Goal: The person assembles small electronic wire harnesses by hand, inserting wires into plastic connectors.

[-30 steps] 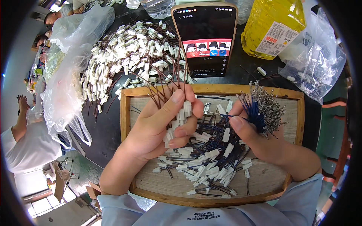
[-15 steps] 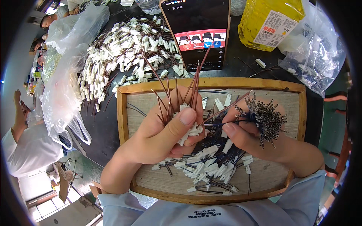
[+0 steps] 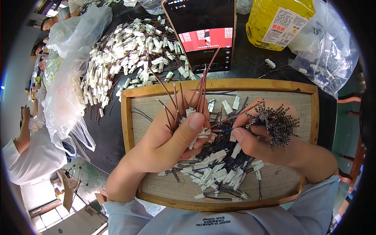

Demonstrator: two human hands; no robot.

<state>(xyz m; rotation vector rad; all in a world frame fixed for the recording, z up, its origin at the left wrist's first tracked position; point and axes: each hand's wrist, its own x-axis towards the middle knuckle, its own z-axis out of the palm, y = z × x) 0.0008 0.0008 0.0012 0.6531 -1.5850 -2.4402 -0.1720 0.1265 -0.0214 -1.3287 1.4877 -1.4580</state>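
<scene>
My left hand (image 3: 172, 131) is closed around several white plastic connectors (image 3: 201, 133), thumb on top, their brown wires (image 3: 202, 92) fanning up past the fingers. In my right hand (image 3: 258, 137) is a thick bundle of dark wires (image 3: 277, 127) with small metal terminals on the ends. Its thumb and finger pinch one dark blue wire (image 3: 225, 129), which points left with its end at the connectors. Whether that end is inside a connector is too small to tell. Under both hands, more white connectors with dark wires (image 3: 219, 172) lie heaped in the wood-framed tray (image 3: 250, 84).
Behind the tray a phone (image 3: 203, 39) stands upright, beside a large pile of white connectors (image 3: 129, 58). A yellow liquid bottle (image 3: 274, 23) and a clear plastic bag (image 3: 325, 51) are at the far right. Plastic bags (image 3: 66, 94) hang at the left, near another person (image 3: 33, 152).
The dark blue wire's end has come up to the connectors as my right hand shifted slightly. The phone's picture has changed, and the other person's arm at the left has moved.
</scene>
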